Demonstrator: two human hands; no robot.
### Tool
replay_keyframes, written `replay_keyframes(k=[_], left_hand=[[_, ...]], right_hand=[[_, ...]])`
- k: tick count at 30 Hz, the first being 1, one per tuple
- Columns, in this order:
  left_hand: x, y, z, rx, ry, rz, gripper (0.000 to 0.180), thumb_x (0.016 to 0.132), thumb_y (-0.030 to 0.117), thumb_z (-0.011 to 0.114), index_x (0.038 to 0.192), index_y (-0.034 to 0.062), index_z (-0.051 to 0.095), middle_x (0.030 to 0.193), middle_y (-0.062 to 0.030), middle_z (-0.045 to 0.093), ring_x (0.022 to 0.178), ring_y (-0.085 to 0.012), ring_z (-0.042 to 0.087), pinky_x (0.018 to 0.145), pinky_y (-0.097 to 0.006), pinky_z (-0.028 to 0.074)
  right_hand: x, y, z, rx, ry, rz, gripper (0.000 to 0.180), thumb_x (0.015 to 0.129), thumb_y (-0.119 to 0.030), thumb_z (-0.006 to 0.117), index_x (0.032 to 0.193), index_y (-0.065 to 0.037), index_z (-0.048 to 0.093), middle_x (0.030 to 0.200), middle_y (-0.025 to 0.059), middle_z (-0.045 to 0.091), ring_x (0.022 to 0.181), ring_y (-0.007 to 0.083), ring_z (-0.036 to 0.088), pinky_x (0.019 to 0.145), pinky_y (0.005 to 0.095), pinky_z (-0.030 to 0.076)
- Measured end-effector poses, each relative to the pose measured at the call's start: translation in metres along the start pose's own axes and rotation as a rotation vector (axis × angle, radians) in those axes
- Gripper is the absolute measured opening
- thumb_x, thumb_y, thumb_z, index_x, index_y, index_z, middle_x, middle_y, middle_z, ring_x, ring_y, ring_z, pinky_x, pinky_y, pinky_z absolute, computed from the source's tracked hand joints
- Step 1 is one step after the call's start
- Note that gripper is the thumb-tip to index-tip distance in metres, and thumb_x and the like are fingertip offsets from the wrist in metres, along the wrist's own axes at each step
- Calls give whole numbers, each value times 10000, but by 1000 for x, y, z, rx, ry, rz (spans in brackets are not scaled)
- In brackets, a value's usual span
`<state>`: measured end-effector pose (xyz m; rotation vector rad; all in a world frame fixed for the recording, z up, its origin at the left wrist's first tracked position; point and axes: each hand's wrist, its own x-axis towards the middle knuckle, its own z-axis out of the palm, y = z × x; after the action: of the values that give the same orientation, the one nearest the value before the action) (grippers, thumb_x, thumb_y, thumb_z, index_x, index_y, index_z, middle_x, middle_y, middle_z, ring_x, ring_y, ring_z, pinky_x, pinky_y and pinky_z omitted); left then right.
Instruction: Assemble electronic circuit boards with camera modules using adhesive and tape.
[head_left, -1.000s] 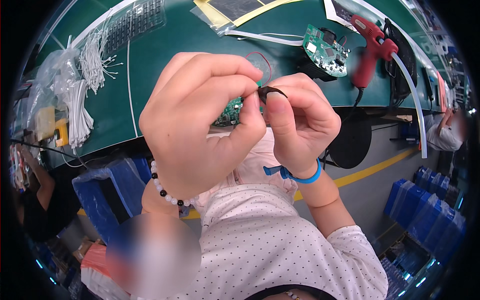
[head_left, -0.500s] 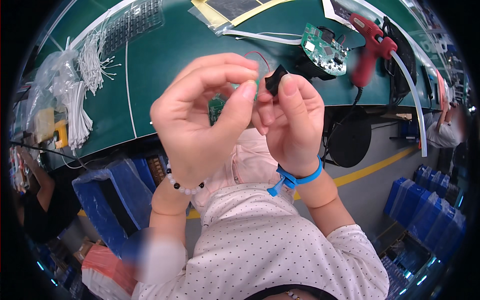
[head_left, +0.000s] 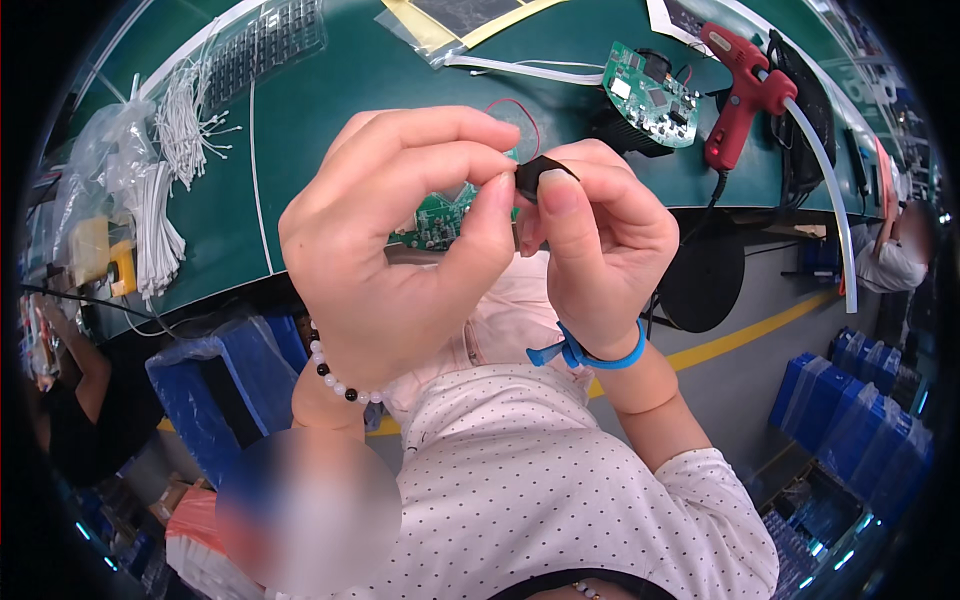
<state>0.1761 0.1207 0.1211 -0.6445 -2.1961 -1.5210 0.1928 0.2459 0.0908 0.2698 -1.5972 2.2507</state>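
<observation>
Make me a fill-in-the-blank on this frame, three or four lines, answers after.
1. Both hands pinch a small ____ piece between thumb and fingertips.
2. The left hand has a bracelet of white and black ____ at its wrist.
3. The right hand has a ____ band at its wrist.
4. The glue gun lying on the green bench is ____.

Answers: black; beads; blue; red
</observation>
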Motion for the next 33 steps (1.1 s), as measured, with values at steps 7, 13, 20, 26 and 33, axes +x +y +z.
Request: replay_keyframes(k=[7, 13, 20, 26, 33], left_hand=[[0, -2, 3, -327, -45, -223, 56, 724, -61, 532, 774, -42, 551, 931, -132, 569, 829, -157, 543, 721, -258, 446], [-8, -5, 10, -1061, -11, -510, 71, 799, -60, 466, 836, -60, 527, 1008, -133, 519, 684, -116, 579, 675, -226, 502], [-10, -4, 12, -933, 29, -482, 74, 798, -52, 488, 853, -61, 537, 984, -134, 531, 778, -123, 566, 704, -234, 496], [-8, -4, 14, -787, 19, -368, 73, 782, -71, 518, 847, -62, 549, 952, -138, 541, 790, -127, 555, 709, -252, 503], [-10, -13, 11, -937, -17, -456, 109, 838, 36, 511, 853, -65, 549, 965, -149, 537, 747, -130, 561, 641, -242, 509]], right_hand=[[4, 2, -7, 248, -94, 163, 67, 784, 14, 585, 835, 56, 595, 808, 106, 594, 620, 85, 533, 521, 185, 443], [4, -2, -8, 595, -98, 509, 148, 858, -118, 527, 882, 17, 585, 759, 91, 604, 532, 70, 483, 447, 184, 383], [4, -4, -7, 606, -80, 549, 163, 857, -143, 538, 871, 9, 592, 761, 85, 606, 532, 63, 480, 452, 180, 381], [2, -3, -5, 416, -16, 411, 121, 837, -96, 562, 859, 17, 598, 744, 71, 596, 523, 51, 478, 448, 168, 376], [2, -5, -3, 452, -23, 417, 98, 828, -70, 569, 852, 20, 600, 733, 58, 585, 516, 47, 473, 444, 159, 370]])
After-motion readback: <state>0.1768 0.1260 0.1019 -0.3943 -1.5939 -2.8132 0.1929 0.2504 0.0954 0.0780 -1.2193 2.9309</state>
